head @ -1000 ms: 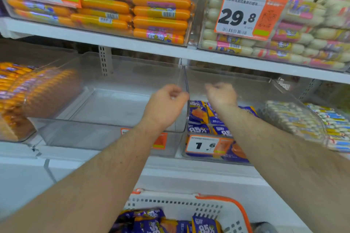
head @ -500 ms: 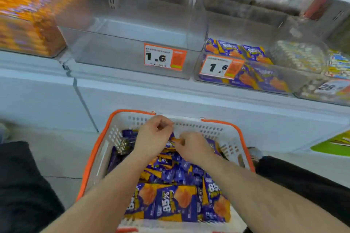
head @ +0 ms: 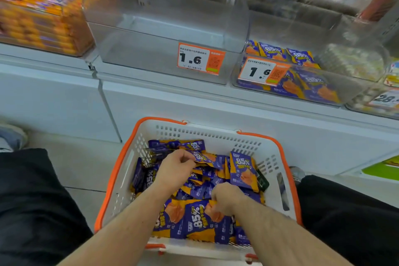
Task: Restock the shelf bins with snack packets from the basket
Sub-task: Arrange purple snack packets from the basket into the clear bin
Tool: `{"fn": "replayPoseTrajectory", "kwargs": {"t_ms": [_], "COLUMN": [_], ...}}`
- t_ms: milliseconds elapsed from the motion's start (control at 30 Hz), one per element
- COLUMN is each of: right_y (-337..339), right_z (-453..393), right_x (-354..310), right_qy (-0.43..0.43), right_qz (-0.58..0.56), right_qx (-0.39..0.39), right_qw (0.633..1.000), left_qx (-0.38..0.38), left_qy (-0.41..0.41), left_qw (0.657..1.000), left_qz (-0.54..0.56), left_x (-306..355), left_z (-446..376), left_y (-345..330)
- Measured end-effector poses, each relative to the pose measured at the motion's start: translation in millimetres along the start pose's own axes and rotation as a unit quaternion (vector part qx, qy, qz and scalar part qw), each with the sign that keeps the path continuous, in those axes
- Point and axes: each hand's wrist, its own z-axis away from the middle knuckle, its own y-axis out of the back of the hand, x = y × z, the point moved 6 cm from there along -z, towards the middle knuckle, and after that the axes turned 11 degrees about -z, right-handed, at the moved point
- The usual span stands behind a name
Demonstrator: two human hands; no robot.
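A white basket (head: pixel 216 136) with an orange rim sits on the floor in front of me, full of purple and orange snack packets (head: pixel 243 170). My left hand (head: pixel 176 168) is down in the basket and pinches the edge of a packet (head: pixel 205 157) near the far side. My right hand (head: pixel 224 198) grips the top of a packet (head: pixel 200 220) at the near side. On the shelf above, a clear bin (head: pixel 164 34) with a 1.6 tag holds nothing, and the clear bin (head: pixel 354 95) right of it holds a few of the same packets.
A bin of orange packets (head: pixel 36 17) stands at the left of the shelf, and bins of pale snacks (head: pixel 356 62) at the right. My knees in black trousers (head: pixel 32 211) flank the basket. The white shelf base (head: pixel 172 101) rises behind it.
Both hands dropped from the shelf bins into the basket. Since half a second ago the right hand has moved nearer to me and taken a packet's top; the left pinches a packet.
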Motion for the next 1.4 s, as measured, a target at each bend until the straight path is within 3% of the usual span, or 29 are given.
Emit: {"fn": "replayPoseTrajectory", "kwargs": {"t_ms": [167, 300, 400, 533, 567, 633, 767, 867, 967, 1067, 1167, 1267, 1333, 1400], "right_y": [53.1, 119.1, 142.6, 158.0, 164.4, 181.8, 215.0, 228.3, 242.7, 263.7, 293.0, 326.9, 348.8, 366.9], "right_z": [9.0, 38.2, 47.2, 61.7, 66.3, 79.8, 124.9, 146.9, 154.5, 166.8, 181.2, 172.3, 153.1, 130.1], "right_x": [25.0, 33.4, 40.3, 27.8, 24.3, 20.9, 3.9, -8.4, -1.6, 16.6, 45.5, 85.5, 109.0, 126.2], "right_qy": [-0.009, 0.026, 0.042, 0.065, 0.072, 0.085, 0.153, 0.229, 0.219, 0.197, 0.166, 0.103, 0.054, 0.008], "right_qz": [-0.158, -0.278, -0.45, -0.631, -0.64, -0.589, -0.369, -0.274, -0.283, -0.308, -0.323, -0.354, -0.37, -0.378], "right_qx": [0.049, 0.153, 0.195, 0.177, 0.194, 0.28, 0.448, 0.507, 0.557, 0.602, 0.638, 0.622, 0.602, 0.578], "right_qw": [0.986, 0.948, 0.87, 0.753, 0.74, 0.753, 0.8, 0.784, 0.749, 0.71, 0.679, 0.69, 0.705, 0.723], "left_qx": [0.018, 0.026, -0.016, -0.033, -0.022, 0.001, 0.028, 0.026, 0.003, -0.014, 0.131, 0.281, 0.303, 0.271], "left_qy": [0.045, 0.089, 0.094, 0.013, -0.014, -0.062, -0.132, -0.163, -0.192, -0.243, -0.342, -0.395, -0.362, -0.31], "left_qw": [0.999, 0.986, 0.967, 0.942, 0.937, 0.934, 0.932, 0.931, 0.929, 0.929, 0.919, 0.874, 0.866, 0.874], "left_qz": [0.009, 0.139, 0.235, 0.334, 0.348, 0.353, 0.336, 0.325, 0.318, 0.277, 0.146, -0.04, -0.166, -0.258], "left_x": [-10.8, -4.7, 7.6, 47.4, 58.3, 79.2, 119.0, 151.1, 186.2, 222.2, 256.1, 293.2, 316.7, 334.5], "left_z": [1.0, 4.3, 2.6, 3.2, 3.2, 3.9, 8.9, 10.0, 10.7, 8.5, -9.6, -35.8, -61.2, -87.3], "left_y": [3.0, 3.8, -4.5, -5.8, -1.7, 9.3, 30.2, 37.7, 37.1, 36.0, 59.2, 82.1, 84.9, 80.8]}}
